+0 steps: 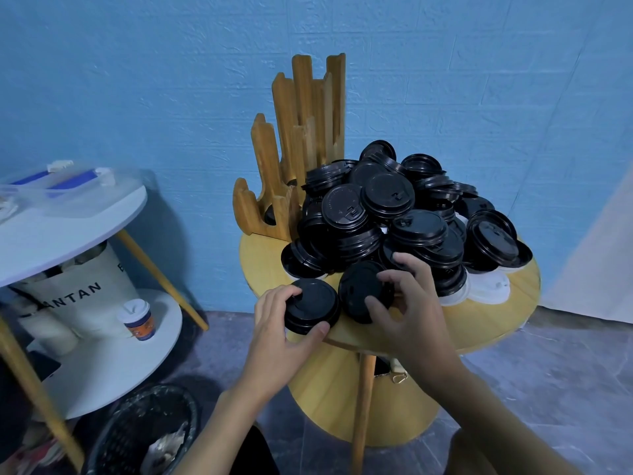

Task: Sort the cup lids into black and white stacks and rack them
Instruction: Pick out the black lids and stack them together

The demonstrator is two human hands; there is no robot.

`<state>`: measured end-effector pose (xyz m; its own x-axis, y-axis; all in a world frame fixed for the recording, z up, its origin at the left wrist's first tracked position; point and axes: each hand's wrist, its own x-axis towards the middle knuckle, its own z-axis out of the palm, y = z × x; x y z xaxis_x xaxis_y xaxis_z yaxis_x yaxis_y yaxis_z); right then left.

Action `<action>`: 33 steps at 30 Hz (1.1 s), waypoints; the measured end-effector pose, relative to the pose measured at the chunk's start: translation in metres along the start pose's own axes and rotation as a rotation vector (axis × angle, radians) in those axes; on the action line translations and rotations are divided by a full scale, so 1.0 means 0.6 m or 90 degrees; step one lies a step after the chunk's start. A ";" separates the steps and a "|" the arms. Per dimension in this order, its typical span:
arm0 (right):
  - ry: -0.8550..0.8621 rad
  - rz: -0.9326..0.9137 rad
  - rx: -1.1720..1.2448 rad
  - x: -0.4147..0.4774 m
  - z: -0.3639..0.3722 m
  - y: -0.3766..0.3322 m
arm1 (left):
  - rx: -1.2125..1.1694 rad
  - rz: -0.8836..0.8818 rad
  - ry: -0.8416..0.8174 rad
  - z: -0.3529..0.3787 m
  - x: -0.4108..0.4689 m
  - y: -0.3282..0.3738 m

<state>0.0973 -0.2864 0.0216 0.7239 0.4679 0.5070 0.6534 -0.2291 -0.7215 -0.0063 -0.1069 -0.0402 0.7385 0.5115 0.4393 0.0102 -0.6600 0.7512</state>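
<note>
Head view, left fingers (283, 297) grasping one black stack (312, 308), right fingers (388, 278) grasping one black lid (359, 290), one rack (301, 132).

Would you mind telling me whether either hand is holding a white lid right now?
No, the left hand grips a black lid stack and the right hand grips another black lid.

I get dim, cool light: faint glints on the lids (387, 193) beyond the grip, soft shadow on the wall (171, 228) left of it, edges bowed.
</note>
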 end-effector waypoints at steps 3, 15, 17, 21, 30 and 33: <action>-0.055 -0.050 -0.049 -0.002 0.000 0.007 | 0.002 0.000 0.000 0.001 0.000 -0.002; -0.042 -0.090 -0.150 0.001 0.002 0.008 | 0.001 -0.004 -0.014 -0.002 -0.002 0.001; 0.006 -0.103 -0.127 0.003 0.001 0.001 | 0.000 -0.002 -0.013 -0.003 -0.001 0.002; 0.033 -0.103 -0.054 0.010 0.004 -0.019 | -0.003 0.003 -0.005 -0.003 -0.002 0.003; -0.105 -0.048 0.012 0.012 0.054 -0.047 | -0.096 -0.079 -0.018 -0.010 -0.007 0.010; -0.147 -0.030 -0.022 0.013 0.069 -0.041 | -0.081 -0.073 -0.019 -0.012 -0.005 0.003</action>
<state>0.0776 -0.2416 0.0238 0.6250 0.6608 0.4156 0.6956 -0.2297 -0.6807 -0.0137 -0.1056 -0.0367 0.7572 0.5614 0.3337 0.0117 -0.5226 0.8525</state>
